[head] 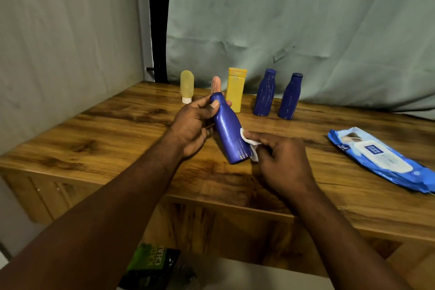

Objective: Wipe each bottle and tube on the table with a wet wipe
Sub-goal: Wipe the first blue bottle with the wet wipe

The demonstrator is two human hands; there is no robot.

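Blue bottle (229, 132) tilted above the tabletop (117, 129), its neck gripped by the left hand (193, 125), while the right hand (280, 155) pinches a wet wipe (249, 141) against its streaked base; turning the bottle steadily should reach every side.

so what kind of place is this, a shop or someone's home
Most likely a room in a home, not a shop: a wooden table with cupboard doors below, a green cloth hung behind it as a backdrop, and a few toiletry bottles and a pack of wipes on top.
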